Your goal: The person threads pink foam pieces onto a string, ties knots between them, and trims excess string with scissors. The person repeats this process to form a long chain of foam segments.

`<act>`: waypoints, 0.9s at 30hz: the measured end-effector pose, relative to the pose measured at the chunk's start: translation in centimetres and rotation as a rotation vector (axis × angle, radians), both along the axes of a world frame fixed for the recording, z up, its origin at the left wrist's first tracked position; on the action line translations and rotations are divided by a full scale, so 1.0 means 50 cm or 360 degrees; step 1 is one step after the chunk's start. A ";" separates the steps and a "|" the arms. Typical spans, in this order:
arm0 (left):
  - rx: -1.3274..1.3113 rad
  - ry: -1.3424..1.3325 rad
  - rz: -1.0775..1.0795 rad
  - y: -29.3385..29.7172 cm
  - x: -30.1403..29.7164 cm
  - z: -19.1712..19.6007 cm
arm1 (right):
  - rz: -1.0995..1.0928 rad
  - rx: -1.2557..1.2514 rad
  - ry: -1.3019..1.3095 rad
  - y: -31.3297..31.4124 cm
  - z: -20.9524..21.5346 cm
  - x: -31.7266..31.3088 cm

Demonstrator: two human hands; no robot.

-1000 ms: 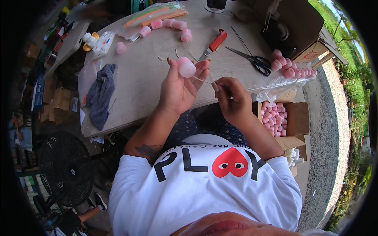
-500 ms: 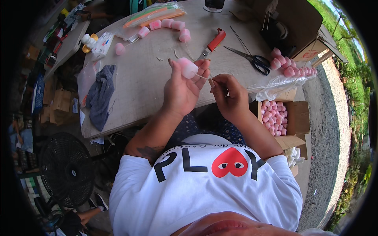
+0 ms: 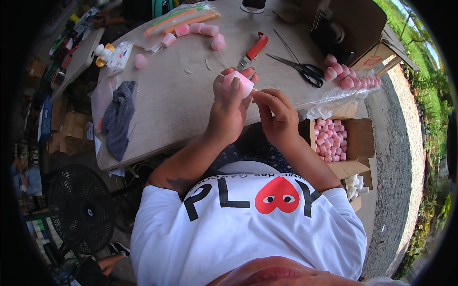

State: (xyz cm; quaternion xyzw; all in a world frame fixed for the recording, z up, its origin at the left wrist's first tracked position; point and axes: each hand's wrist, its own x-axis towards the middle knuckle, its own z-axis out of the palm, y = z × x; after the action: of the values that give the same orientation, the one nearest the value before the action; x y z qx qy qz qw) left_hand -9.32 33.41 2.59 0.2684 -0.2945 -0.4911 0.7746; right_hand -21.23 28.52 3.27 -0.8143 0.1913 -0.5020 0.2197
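My left hand (image 3: 229, 107) is raised over the table edge, shut on a small pink foam cylinder (image 3: 242, 82) pinched between thumb and fingertips. My right hand (image 3: 277, 114) sits just to its right, fingertips pinched together and touching the cylinder's side; a thin pale thread or stick seems to be between them, too small to be sure. Both hands hover above the grey table (image 3: 176, 95).
On the table lie a red-handled knife (image 3: 254, 49), black scissors (image 3: 301, 69), a row of pink cylinders (image 3: 195, 31), a plastic bag of more (image 3: 346, 78), a grey cloth (image 3: 119, 119). An open cardboard box of pink cylinders (image 3: 329, 140) stands at my right; a black fan (image 3: 81, 209) at lower left.
My right hand has moved left up to the pink cylinder and its fingertips now touch it. My left hand has stayed in about the same place.
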 end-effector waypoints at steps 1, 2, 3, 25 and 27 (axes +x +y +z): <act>-0.0030 -0.0046 -0.0013 -0.001 -0.004 -0.004 | -0.0011 0.0025 -0.0042 -0.004 -0.004 -0.001; -0.0060 -0.0093 -0.0026 -0.002 -0.006 -0.009 | -0.0026 0.0114 -0.0019 -0.004 -0.006 -0.005; -0.0078 -0.0182 -0.0023 -0.003 -0.007 -0.012 | -0.0042 0.0202 0.0004 -0.003 -0.009 -0.010; 0.0593 -0.3355 0.0694 -0.187 0.293 -0.065 | 0.0828 0.0824 -0.0808 0.010 0.073 -0.191; 0.0821 -0.3581 0.0780 -0.211 0.316 -0.056 | 0.0867 0.0813 -0.0704 0.000 0.042 -0.211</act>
State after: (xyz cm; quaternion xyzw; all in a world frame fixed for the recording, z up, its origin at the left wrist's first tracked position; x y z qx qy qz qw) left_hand 6.48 22.87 -0.22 0.7483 -0.6442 0.1389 0.0755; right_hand -31.76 28.52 5.40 -0.6273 0.0358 -0.5246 0.5745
